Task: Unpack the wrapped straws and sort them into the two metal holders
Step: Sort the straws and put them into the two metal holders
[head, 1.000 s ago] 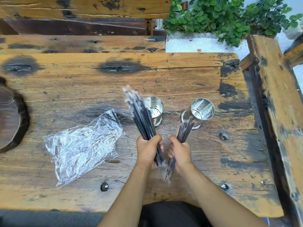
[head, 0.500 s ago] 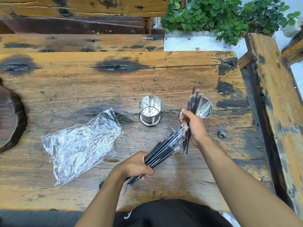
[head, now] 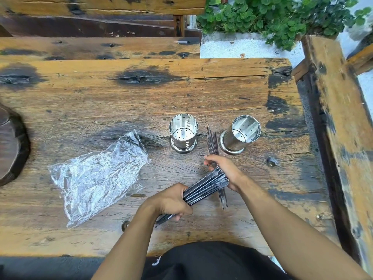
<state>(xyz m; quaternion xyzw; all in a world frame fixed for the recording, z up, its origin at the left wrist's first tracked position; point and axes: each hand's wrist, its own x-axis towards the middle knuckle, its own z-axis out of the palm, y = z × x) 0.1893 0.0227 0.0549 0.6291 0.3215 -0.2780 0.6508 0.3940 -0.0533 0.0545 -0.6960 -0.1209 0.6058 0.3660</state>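
Observation:
Two perforated metal holders stand upright on the wooden table (head: 101,102), the left holder (head: 183,132) and the right holder (head: 241,133), both with nothing inside. My left hand (head: 171,201) grips a thick bundle of black wrapped straws (head: 205,186) that slants up to the right. My right hand (head: 224,170) holds a smaller bunch of black straws (head: 212,144), which points up between the two holders and sticks out below the hand. The thick bundle's far end lies against my right hand.
A crumpled clear plastic bag (head: 96,176) lies on the table left of the hands. A dark wooden slab (head: 10,142) sits at the left edge. Wooden benches run along the back and right side, with a green plant (head: 278,15) behind.
My right hand has come back from the right holder's rim, lowering its small bunch toward the table between the holders. The left hand keeps its bundle almost still.

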